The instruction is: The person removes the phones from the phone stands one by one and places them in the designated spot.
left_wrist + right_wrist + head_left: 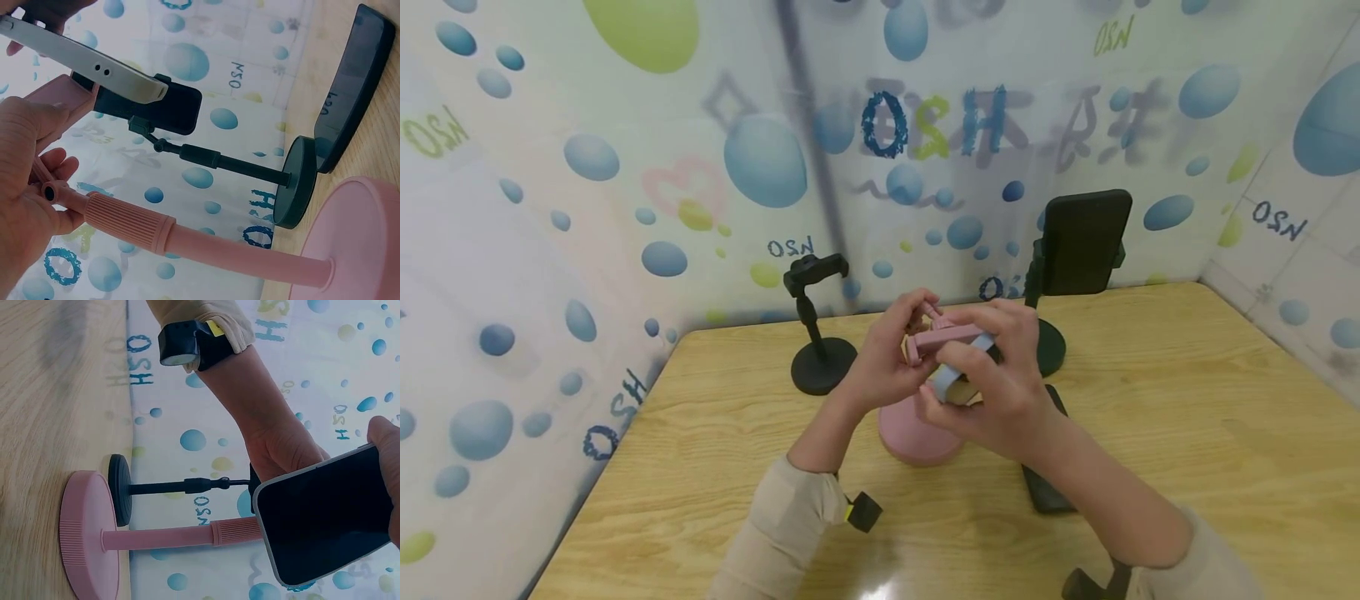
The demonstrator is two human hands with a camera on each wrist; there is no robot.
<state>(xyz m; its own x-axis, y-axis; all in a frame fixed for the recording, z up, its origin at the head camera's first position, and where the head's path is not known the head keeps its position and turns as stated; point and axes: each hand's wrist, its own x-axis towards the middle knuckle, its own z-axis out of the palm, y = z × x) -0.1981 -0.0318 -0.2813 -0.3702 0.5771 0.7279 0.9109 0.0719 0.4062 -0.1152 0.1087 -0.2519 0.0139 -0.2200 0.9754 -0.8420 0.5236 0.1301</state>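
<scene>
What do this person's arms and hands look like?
The left hand and right hand are ungloved. Beige sleeves stop short of both hands. A black boxy device with a yellow mark sits on the left; another dark device shows on the right.

Pink stand (919, 435), black-screened phone (325, 515)

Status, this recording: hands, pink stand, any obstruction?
Left hand gripping pink stand by its clamp. Right hand holding pale-edged phone close to the clamp; seating unclear. No obstruction seen.
</scene>
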